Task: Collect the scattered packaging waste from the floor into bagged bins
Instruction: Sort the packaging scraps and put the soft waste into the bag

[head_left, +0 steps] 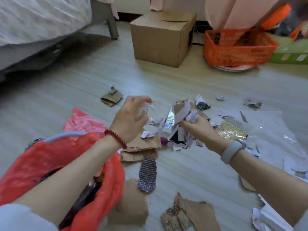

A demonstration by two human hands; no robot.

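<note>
Below, red-bagged bin (55, 157) (dark waste inside) under left hand (131, 117).

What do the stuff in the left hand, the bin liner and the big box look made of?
Wrapper in the left hand: clear thin plastic film, glossy and crinkled. Bin liner: thin red plastic, translucent and wrinkled. Box: brown cardboard, matte, with folded flaps.

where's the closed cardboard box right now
In the head view the cardboard box stands on the floor at top centre, between the bed leg on its left and the orange crate on its right.
</note>
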